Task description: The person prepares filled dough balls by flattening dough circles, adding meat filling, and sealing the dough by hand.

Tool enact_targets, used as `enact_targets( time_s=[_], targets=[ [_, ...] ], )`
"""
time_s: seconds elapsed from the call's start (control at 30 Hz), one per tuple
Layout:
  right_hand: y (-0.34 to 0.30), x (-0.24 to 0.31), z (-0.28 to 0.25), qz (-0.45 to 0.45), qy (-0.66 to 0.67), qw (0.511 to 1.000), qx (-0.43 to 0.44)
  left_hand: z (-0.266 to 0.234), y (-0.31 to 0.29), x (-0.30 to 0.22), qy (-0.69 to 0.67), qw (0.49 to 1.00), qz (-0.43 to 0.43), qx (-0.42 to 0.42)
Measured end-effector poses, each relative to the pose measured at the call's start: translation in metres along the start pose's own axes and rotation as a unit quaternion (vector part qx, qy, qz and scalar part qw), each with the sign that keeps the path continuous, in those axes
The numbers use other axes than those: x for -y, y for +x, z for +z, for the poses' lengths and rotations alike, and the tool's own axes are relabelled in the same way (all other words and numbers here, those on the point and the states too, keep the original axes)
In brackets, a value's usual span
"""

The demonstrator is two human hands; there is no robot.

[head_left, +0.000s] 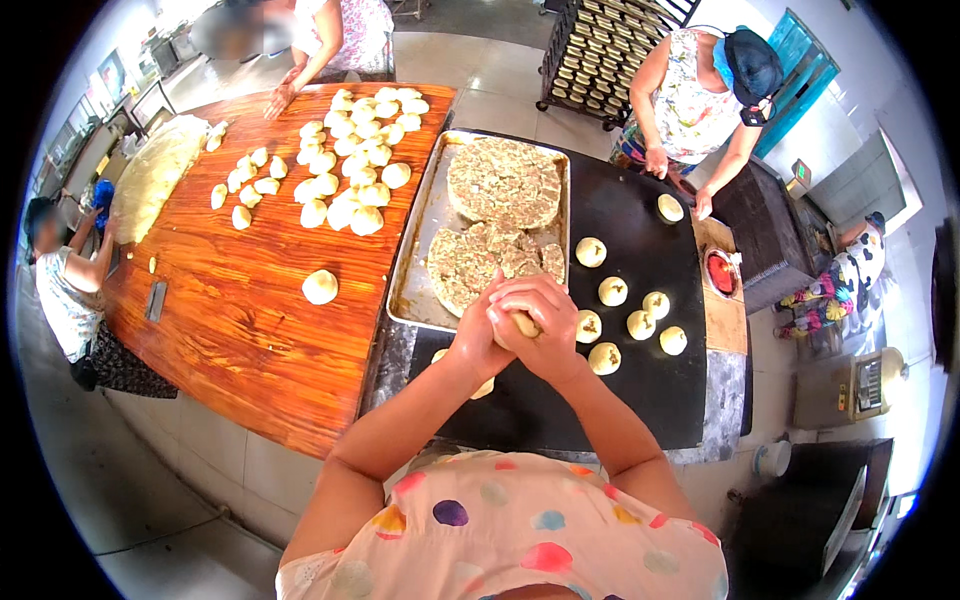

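Cupped together above the near end of the metal tray (407,290), my left hand (478,328) and my right hand (550,325) close around a pale dough ball (524,323). Only a small part of that ball shows between the fingers. Two broad slabs of crumbly brown filling (502,182) lie in the tray, the nearer one just beyond my hands. To the right, several round filled buns (612,291) sit on the black board (640,400). Another pale dough piece (483,388) is partly hidden under my left forearm.
Left of the tray, a wooden table (230,350) carries a cluster of dough pieces (345,190), a lone dough ball (320,287), a dough sheet (160,175) and a scraper (156,300). Co-workers stand around the tables. A red-filled bowl (720,272) sits at right; a tray rack (600,60) stands behind.
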State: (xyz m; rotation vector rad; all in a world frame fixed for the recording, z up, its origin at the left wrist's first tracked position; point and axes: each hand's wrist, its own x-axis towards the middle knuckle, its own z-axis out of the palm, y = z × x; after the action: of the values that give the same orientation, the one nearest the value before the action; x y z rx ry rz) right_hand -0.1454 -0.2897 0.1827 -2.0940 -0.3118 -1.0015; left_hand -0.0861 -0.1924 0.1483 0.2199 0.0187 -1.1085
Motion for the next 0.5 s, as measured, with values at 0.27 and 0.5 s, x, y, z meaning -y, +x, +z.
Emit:
enact_targets(
  time_s=[0.27,0.5],
  targets=[
    [0.02,0.035,-0.002,-0.009,-0.051,0.995,0.089,-0.018,-0.008,0.0,0.015,0.999,0.034,-0.021],
    [-0.02,0.018,0.018,0.144,0.048,0.976,-0.159,0.018,-0.025,0.014,0.149,0.975,0.151,-0.071]
  ],
)
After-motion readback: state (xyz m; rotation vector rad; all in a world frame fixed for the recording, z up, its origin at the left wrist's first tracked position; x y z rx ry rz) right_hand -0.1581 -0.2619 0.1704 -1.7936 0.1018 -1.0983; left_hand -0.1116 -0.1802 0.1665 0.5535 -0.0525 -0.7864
